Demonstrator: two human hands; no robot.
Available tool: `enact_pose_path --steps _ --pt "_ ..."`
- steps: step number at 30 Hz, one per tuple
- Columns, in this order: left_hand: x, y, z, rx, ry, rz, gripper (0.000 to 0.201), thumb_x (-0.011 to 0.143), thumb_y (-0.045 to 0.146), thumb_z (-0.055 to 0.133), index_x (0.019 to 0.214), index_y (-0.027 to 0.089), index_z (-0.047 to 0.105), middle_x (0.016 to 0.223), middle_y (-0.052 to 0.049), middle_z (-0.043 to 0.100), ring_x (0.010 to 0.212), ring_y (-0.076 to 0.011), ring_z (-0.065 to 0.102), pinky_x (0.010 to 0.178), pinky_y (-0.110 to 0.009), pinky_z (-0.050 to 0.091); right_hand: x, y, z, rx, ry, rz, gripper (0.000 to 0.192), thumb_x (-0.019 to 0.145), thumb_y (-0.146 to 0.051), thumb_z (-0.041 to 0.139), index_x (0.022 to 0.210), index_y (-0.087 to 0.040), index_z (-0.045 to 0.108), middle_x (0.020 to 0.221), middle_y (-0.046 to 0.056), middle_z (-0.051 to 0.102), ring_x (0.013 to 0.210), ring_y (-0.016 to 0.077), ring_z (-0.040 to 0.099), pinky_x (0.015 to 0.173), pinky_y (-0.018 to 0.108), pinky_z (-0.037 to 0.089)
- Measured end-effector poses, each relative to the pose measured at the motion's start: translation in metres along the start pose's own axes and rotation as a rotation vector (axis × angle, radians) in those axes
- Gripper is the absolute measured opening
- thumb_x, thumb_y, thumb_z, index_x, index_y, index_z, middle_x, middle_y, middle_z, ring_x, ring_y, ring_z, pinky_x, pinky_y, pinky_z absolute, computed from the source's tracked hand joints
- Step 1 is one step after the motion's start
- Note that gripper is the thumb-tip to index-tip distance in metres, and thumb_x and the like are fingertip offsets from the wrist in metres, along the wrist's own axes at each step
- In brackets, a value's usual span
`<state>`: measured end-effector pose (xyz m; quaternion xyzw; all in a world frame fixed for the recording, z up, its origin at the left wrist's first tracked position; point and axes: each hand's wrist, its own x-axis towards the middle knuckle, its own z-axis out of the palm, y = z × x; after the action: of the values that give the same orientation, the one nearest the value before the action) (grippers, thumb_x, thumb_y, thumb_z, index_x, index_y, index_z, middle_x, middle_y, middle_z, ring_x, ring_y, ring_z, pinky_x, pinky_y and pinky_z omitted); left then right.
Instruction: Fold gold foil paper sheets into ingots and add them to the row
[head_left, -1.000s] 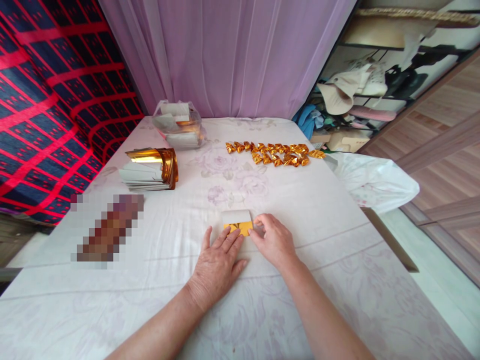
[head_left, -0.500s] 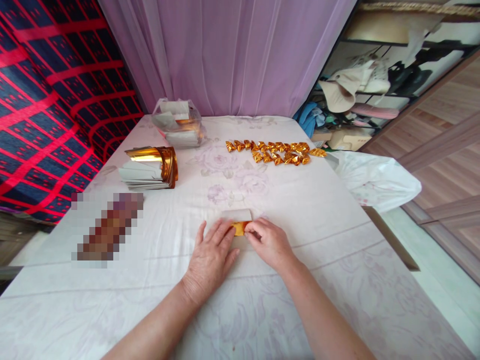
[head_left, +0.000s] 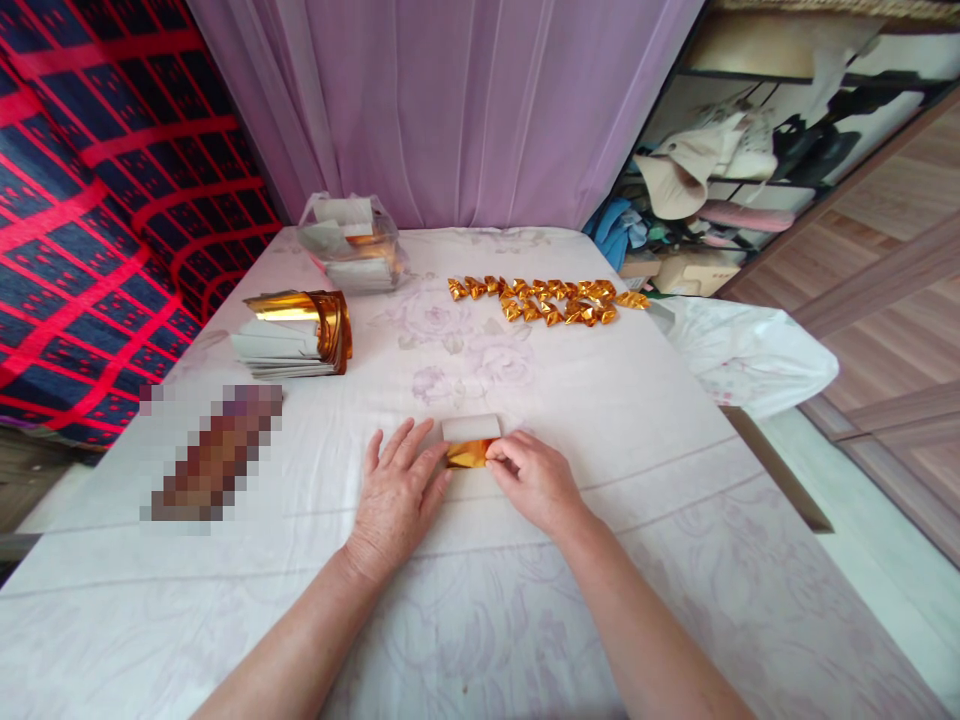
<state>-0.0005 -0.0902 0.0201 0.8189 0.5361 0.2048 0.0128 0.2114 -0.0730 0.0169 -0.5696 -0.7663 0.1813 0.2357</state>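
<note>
A partly folded sheet of gold foil paper (head_left: 466,455) lies on the table in front of me, its grey-white back showing on the far half and shiny gold on the near half. My left hand (head_left: 401,485) rests on the cloth with fingers spread, its fingertips at the sheet's left edge. At the right end, my right hand (head_left: 536,482) pinches the foil paper between thumb and curled fingers. Farther back on the right lie rows of folded gold foil pieces (head_left: 551,312). To the left stands a fanned stack of foil paper (head_left: 289,345).
A clear plastic bag (head_left: 352,245) with more paper sits at the far left. A blurred-out item (head_left: 217,455) lies at the left. A white plastic bag (head_left: 757,355) hangs by the table's right edge, near a shelf with shoes and a cap (head_left: 671,180). A purple curtain (head_left: 450,110) closes off the back.
My left hand has slid left off the foil paper, so more of its gold strip shows. My right hand keeps its pinch at the right end.
</note>
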Motion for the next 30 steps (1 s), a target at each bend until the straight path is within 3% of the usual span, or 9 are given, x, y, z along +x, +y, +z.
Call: enact_pose_path --steps 7,15,30 --pt "0.002 0.000 -0.006 -0.089 0.083 0.015 0.023 0.097 0.027 0.047 0.096 0.023 0.070 0.135 -0.007 0.060 0.131 -0.0280 0.049 0.111 -0.055 0.031 0.000 -0.001 0.001 0.012 -0.004 0.018 0.018 0.082 -0.013 0.059 0.092 -0.025 0.067 0.088 0.000 0.067 0.077 0.0134 0.061 0.070 0.024 0.043" --pt "-0.001 0.009 -0.006 -0.021 -0.028 0.168 0.029 0.096 0.035 0.048 0.117 0.028 0.068 0.132 -0.002 0.064 0.133 -0.0322 0.047 0.115 -0.062 0.019 0.000 -0.003 -0.001 0.005 -0.025 0.012 0.017 0.085 -0.015 0.056 0.091 -0.025 0.068 0.086 0.000 0.066 0.076 0.0135 0.061 0.069 0.025 0.042" --pt "-0.005 0.011 -0.004 -0.038 -0.064 0.150 0.029 0.096 0.034 0.050 0.116 0.024 0.068 0.121 -0.002 0.070 0.125 -0.0331 0.054 0.115 -0.064 0.012 -0.001 -0.007 0.002 -0.045 0.034 0.003 0.007 0.086 -0.022 0.058 0.085 -0.024 0.065 0.083 0.000 0.066 0.077 0.0143 0.061 0.069 0.025 0.041"
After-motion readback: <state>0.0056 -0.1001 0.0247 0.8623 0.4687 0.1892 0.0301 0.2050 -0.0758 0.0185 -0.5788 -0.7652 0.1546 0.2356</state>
